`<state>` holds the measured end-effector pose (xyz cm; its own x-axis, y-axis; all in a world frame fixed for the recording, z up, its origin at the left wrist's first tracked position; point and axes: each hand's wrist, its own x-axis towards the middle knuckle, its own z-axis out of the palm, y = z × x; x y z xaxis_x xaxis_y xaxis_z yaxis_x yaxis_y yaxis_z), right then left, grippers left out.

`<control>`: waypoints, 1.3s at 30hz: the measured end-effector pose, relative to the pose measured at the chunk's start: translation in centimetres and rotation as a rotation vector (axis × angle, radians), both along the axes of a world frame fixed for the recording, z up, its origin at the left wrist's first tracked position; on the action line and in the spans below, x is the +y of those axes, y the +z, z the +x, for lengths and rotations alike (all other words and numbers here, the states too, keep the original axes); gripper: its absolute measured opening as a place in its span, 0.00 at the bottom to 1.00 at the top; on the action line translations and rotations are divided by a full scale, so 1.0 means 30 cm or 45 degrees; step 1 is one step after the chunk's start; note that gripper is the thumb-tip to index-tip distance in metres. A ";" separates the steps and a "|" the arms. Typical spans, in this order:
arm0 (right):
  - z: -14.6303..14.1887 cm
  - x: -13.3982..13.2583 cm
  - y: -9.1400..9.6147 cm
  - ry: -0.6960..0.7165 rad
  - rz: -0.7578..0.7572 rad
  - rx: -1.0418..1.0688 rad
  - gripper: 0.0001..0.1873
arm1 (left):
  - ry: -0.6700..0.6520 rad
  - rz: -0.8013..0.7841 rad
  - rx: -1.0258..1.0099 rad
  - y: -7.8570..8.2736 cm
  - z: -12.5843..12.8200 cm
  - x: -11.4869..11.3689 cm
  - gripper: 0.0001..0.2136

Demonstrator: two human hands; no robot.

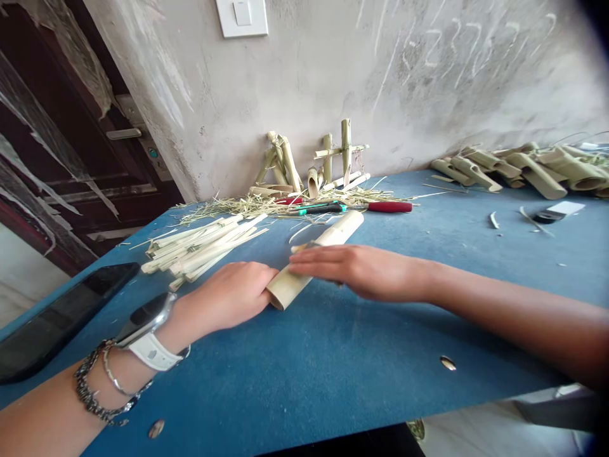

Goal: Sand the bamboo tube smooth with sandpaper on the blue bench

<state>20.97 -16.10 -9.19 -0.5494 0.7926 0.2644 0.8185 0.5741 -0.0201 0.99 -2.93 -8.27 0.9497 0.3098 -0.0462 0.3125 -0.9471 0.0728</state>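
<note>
A pale, hollow bamboo tube (pixel 339 230) lies aslant mid-frame on a blue felt-covered table (pixel 333 374), pointing upper right, its lower end against the left hand (pixel 228 298), the right hand (pixel 361 273) draped across it, grip unclear.

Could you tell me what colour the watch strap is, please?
The watch strap is white, shown best in the head view.

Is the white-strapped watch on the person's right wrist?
No, the white-strapped smartwatch sits on the left wrist, next to metal bracelets, and the right wrist is bare.
</note>
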 end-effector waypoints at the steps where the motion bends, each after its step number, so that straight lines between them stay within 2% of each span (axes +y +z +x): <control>1: 0.038 0.009 -0.005 -0.113 0.014 -0.008 0.34 | 0.006 0.005 0.014 0.001 0.001 -0.002 0.11; 3: 0.132 0.030 -0.020 -0.389 0.048 -0.025 0.36 | 0.013 0.020 0.034 0.005 0.005 -0.008 0.11; 5: 0.215 0.048 -0.031 -0.586 0.058 -0.036 0.37 | 0.010 0.036 0.018 0.009 0.007 -0.016 0.11; 9: 0.286 0.056 -0.025 -0.762 0.017 0.013 0.36 | 0.035 0.060 -0.088 0.032 0.003 -0.025 0.10; 12: 0.300 0.052 -0.019 -0.874 0.056 0.061 0.37 | 0.090 0.009 -0.166 0.088 0.010 -0.012 0.09; 15: 0.321 0.056 -0.022 -0.980 0.118 0.110 0.37 | 0.106 0.015 -0.210 0.197 0.047 0.009 0.12; 18: 0.338 0.063 -0.024 -1.034 0.158 0.160 0.38 | 0.080 0.012 -0.202 0.346 0.115 0.013 0.13; 22: 0.341 0.063 -0.017 -1.059 0.190 0.213 0.36 | 0.050 -0.011 -0.129 0.553 0.229 -0.035 0.10; 24: 0.337 0.060 -0.014 -1.064 0.186 0.227 0.36 | 0.071 -0.038 -0.090 0.640 0.279 -0.077 0.09; 26: 0.329 0.056 -0.013 -1.048 0.172 0.227 0.36 | 0.107 -0.086 -0.021 0.710 0.313 -0.121 0.09; 29: 0.314 0.055 -0.019 -0.999 0.123 0.200 0.36 | 0.209 -0.171 0.108 0.786 0.331 -0.169 0.08; 33: 0.305 0.062 -0.044 -0.936 0.035 0.147 0.34 | 0.294 -0.261 0.082 0.834 0.326 -0.180 0.08; 39: 0.323 0.075 -0.079 -0.830 -0.066 0.096 0.33 | 0.343 -0.405 -0.069 0.809 0.302 -0.121 0.07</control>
<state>30.66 -13.85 -11.56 0.0664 0.9696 0.2356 0.9935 -0.0424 -0.1054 10.04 -6.57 15.99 0.8405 0.5255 -0.1322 0.5335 -0.7598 0.3716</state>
